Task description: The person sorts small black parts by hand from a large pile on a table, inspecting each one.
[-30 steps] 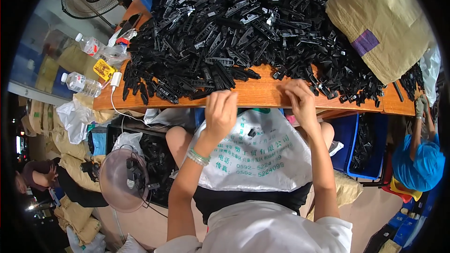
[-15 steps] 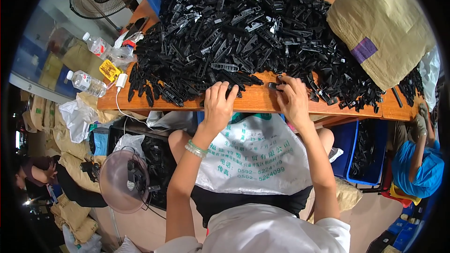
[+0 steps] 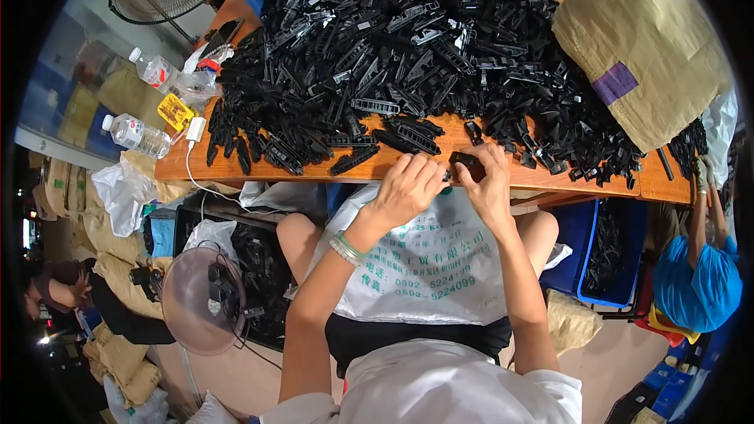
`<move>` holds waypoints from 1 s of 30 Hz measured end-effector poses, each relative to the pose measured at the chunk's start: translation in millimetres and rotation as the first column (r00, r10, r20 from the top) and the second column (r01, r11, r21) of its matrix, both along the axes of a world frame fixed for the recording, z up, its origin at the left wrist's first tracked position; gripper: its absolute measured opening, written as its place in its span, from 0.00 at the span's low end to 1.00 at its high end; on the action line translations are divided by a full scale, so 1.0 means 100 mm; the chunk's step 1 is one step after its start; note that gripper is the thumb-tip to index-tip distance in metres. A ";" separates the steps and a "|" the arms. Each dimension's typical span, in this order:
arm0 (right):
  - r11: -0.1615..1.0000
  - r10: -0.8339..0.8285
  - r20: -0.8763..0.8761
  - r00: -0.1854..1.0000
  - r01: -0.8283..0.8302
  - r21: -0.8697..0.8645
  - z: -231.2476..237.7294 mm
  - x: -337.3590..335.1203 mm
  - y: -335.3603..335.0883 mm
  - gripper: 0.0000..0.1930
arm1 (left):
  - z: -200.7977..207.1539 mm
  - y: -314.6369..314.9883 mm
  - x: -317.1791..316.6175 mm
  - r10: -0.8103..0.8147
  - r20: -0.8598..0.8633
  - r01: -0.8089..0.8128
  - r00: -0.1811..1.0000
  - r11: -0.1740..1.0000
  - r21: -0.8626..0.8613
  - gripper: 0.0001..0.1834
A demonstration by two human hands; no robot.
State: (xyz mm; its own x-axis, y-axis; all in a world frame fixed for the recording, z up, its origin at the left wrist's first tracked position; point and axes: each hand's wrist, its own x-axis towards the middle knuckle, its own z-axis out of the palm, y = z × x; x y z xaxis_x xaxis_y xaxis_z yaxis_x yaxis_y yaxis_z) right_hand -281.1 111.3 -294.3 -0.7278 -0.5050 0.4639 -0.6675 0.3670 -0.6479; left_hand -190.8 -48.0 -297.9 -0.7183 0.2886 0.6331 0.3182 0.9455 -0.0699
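A large heap of black plastic parts [image 3: 377, 47] covers the wooden table [image 3: 377, 166] in front of me. At the table's front edge my right hand [image 3: 490, 188] is closed on a black plastic part [image 3: 467, 163], thumb and fingers around it. My left hand [image 3: 408, 188] is beside it, fingers bent and pressed together. Something dark shows at its fingertips, too small and covered to name. A few long ribbed black parts [image 3: 412, 136] lie just beyond my left hand. A white printed sack [image 3: 416, 267] lies over my lap.
Plastic bottles [image 3: 140, 135], a yellow item [image 3: 176, 112] and a white cable [image 3: 196, 129] are at the left. A brown sack [image 3: 644, 47] covers the heap's right side. Below are a translucent basin [image 3: 204, 302] and a blue bin [image 3: 601, 294]. A person in blue [image 3: 697, 286] works at right.
My left hand has moved right, away from the heap's edge, and closer to my right hand. The black part at my right hand is now gripped nearer the table edge.
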 end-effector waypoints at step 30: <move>0.975 0.223 0.241 0.945 -0.219 -0.044 0.11 -0.04 -0.05 0.14 | -0.06 -0.09 0.00 -0.018 0.093 -0.048 0.995 0.754 0.655 0.13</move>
State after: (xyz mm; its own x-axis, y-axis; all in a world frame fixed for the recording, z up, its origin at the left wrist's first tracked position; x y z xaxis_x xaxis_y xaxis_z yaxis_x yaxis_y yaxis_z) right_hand -285.2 106.0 -283.3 -0.6906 -0.6598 0.2963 -0.5522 0.2164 -0.8051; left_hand -191.2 -56.6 -303.9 -0.7808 -0.1854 0.5967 0.2772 0.7531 0.5967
